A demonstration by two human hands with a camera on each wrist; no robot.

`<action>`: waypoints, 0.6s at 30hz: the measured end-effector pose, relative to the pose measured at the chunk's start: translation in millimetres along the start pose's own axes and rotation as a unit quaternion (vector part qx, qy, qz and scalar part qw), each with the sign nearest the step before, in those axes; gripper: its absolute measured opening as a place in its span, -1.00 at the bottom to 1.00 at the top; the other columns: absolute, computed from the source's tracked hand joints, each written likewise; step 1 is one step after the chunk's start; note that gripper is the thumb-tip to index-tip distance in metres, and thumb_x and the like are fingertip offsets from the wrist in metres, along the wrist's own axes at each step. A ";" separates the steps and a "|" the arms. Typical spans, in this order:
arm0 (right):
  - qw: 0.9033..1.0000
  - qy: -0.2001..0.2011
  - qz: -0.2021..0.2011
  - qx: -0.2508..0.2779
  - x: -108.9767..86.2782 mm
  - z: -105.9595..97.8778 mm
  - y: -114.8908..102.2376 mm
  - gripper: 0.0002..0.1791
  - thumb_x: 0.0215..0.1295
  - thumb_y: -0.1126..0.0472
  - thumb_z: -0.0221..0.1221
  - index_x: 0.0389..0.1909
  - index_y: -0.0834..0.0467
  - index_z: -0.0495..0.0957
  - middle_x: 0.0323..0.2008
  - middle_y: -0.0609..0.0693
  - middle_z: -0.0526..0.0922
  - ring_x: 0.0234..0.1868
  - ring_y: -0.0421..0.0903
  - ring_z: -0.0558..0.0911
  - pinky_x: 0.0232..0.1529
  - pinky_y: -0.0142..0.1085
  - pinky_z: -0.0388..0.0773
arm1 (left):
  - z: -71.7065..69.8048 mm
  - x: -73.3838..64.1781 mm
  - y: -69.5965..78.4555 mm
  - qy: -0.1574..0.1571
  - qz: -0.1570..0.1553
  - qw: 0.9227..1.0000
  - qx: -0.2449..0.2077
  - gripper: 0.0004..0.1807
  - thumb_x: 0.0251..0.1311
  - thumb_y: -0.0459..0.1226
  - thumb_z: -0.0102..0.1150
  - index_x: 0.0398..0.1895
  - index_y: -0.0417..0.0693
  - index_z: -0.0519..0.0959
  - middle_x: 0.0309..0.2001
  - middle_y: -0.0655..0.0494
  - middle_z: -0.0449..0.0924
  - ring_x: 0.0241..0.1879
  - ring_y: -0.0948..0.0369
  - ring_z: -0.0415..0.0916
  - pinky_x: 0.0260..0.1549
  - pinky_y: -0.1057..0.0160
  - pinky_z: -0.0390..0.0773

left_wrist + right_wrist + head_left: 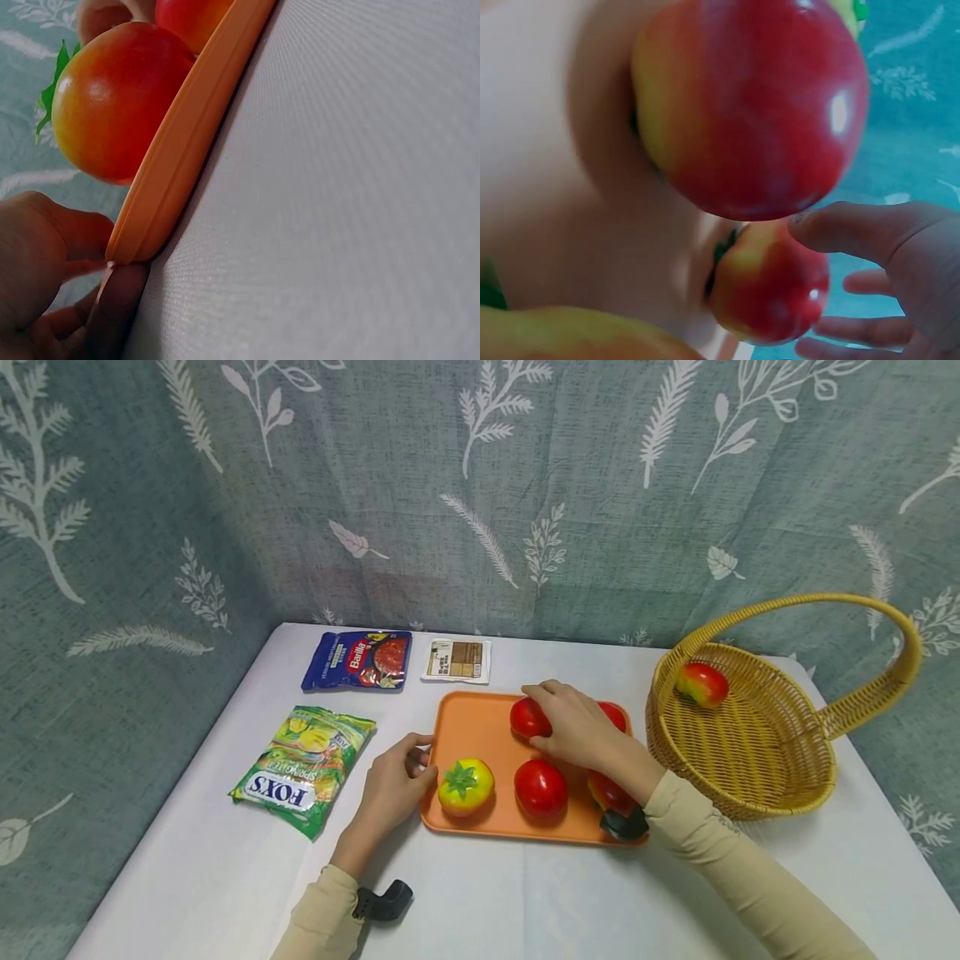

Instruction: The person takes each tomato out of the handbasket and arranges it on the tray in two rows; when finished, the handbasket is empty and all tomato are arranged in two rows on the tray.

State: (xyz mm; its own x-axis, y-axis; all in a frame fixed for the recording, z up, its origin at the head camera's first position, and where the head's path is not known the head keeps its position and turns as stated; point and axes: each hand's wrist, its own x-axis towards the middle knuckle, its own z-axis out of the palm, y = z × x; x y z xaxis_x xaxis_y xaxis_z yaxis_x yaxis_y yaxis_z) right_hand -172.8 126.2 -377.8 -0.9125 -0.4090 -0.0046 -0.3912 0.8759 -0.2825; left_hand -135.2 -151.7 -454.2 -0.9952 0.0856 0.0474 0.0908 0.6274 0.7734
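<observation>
My left hand [393, 781] is at the left edge of an orange tray [472, 727], and the left wrist view shows its fingers pinching the tray's rim [169, 172]. Over the back of the tray, my right hand [573, 722] holds a red toy tomato [528, 718]. In the right wrist view, thumb and fingers lie on either side of this tomato [772, 289], whose yellow, leafy end faces the tray. A yellow tomato with a green leafy top [466, 788] sits at the front left, and a red tomato [541, 789] is front centre. Further red tomatoes are partly hidden beneath the right arm.
Right of the tray stands a yellow wicker basket [738, 768] with a high handle and one red-yellow tomato [702, 684] inside. A green Fox's candy bag [303, 768] lies left. Behind are a blue Barilla pouch [358, 661] and a small white-and-brown packet [456, 661].
</observation>
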 end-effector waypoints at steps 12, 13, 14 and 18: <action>0.996 0.076 -0.045 0.020 -20.2 -20.3 -4.2 -0.27 0.12 0.09 0.44 0.32 0.19 0.46 0.20 0.16 0.52 0.18 0.11 0.53 0.10 0.05 0.52 | -0.6 0.0 -0.6 0.004 0.007 1.000 0.001 -0.56 0.10 -0.38 0.34 0.11 -0.06 0.61 -0.32 0.13 0.57 -0.42 0.22 0.45 -0.42 0.28 0.43; 0.995 0.083 -0.049 0.021 -23.1 -22.1 -4.5 -0.28 0.11 0.10 0.44 0.31 0.19 0.47 0.19 0.16 0.53 0.18 0.11 0.53 0.09 0.06 0.52 | -0.5 -0.1 -0.6 0.003 0.008 1.000 0.001 -0.56 0.10 -0.38 0.33 0.11 -0.06 0.61 -0.32 0.13 0.57 -0.42 0.22 0.45 -0.41 0.29 0.43; 0.994 0.089 -0.052 0.024 -26.6 -24.3 -4.8 -0.28 0.11 0.10 0.44 0.30 0.19 0.47 0.19 0.16 0.53 0.18 0.11 0.54 0.09 0.06 0.53 | -0.5 -0.2 -0.4 0.004 0.009 1.000 0.000 -0.56 0.10 -0.38 0.33 0.11 -0.06 0.61 -0.32 0.13 0.57 -0.42 0.22 0.45 -0.41 0.29 0.43; 0.991 0.118 -0.060 0.035 -42.7 -33.7 -2.9 -0.33 0.11 0.12 0.44 0.26 0.19 0.51 0.18 0.15 0.54 0.16 0.11 0.56 0.05 0.05 0.56 | -0.9 -0.2 -0.6 0.004 0.011 1.000 0.001 -0.56 0.09 -0.38 0.33 0.10 -0.06 0.61 -0.32 0.14 0.58 -0.42 0.23 0.46 -0.41 0.28 0.43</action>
State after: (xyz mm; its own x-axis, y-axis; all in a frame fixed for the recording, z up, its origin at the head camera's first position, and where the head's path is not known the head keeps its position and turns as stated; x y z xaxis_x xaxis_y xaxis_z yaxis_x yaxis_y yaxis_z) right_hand -136.7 149.7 -344.4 -0.8657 -0.4304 0.2556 -0.4967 0.8016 -0.3328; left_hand -135.1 -152.8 -454.1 -0.9931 0.0935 0.0700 0.1134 0.6265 0.7711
